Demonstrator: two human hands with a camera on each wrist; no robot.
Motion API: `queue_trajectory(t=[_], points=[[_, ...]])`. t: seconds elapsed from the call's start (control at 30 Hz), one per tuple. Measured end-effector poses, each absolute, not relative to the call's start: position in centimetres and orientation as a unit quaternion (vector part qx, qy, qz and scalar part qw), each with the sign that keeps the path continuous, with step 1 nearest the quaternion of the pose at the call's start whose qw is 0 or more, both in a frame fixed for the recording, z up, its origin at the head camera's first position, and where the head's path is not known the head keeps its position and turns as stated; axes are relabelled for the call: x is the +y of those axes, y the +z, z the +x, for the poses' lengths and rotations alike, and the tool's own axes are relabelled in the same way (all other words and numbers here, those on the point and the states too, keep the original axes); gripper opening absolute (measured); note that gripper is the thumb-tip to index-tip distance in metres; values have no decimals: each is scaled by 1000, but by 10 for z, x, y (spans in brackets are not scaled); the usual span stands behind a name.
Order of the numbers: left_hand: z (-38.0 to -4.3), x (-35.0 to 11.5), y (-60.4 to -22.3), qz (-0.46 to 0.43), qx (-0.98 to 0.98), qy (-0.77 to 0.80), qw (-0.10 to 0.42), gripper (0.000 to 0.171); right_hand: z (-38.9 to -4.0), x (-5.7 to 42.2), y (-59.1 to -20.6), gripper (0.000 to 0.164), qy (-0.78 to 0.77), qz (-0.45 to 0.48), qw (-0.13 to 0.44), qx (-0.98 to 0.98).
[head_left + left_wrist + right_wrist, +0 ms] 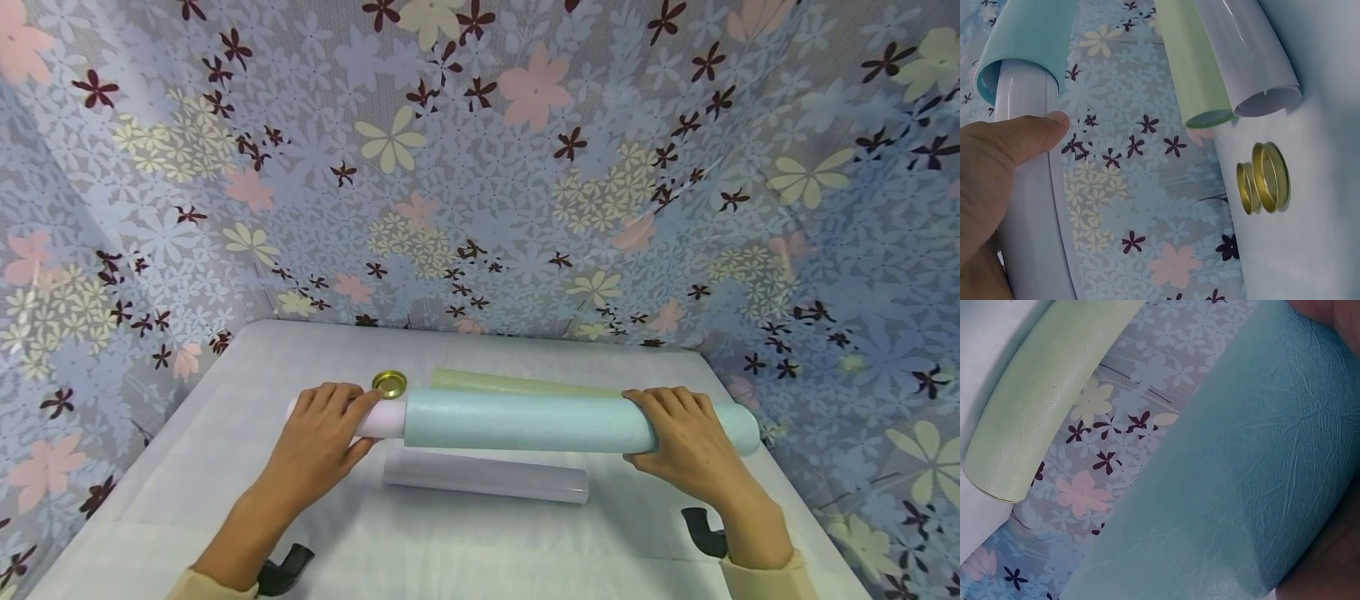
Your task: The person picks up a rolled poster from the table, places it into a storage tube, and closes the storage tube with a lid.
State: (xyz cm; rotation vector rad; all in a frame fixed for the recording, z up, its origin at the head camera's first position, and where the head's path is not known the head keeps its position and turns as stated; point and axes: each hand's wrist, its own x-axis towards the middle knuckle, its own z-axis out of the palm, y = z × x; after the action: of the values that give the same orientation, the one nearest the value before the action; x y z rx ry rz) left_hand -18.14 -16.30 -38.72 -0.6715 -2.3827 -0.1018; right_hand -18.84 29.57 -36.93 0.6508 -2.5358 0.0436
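My left hand (322, 433) grips a pale lilac-white roll of sheet material (386, 418), with the thumb lying along its side in the left wrist view. One end of that roll sits inside a wider light-blue roll (517, 421). Near the far right end of the light-blue roll, my right hand (686, 442) holds it from above, fingers over the top and thumb beneath. Both rolls are held level above the table. Up close in the right wrist view, the light-blue surface (1229, 469) looks creased and leathery. How far the inner roll reaches inside is hidden.
Behind the held rolls lies a pale green roll (510, 382); a glossy lilac roll (487, 477) lies in front of it on the white table (187, 467). Two gold rings (1270, 177) stand near the left. Flowered cloth (480, 167) hangs around the table's back and sides.
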Motion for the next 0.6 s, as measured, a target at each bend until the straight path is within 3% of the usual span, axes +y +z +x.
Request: queue_trajectory(t=[0.6], points=[[-182, -148, -386, -261, -913, -42, 311, 62, -188, 292, -371, 86, 11, 232, 259, -937]])
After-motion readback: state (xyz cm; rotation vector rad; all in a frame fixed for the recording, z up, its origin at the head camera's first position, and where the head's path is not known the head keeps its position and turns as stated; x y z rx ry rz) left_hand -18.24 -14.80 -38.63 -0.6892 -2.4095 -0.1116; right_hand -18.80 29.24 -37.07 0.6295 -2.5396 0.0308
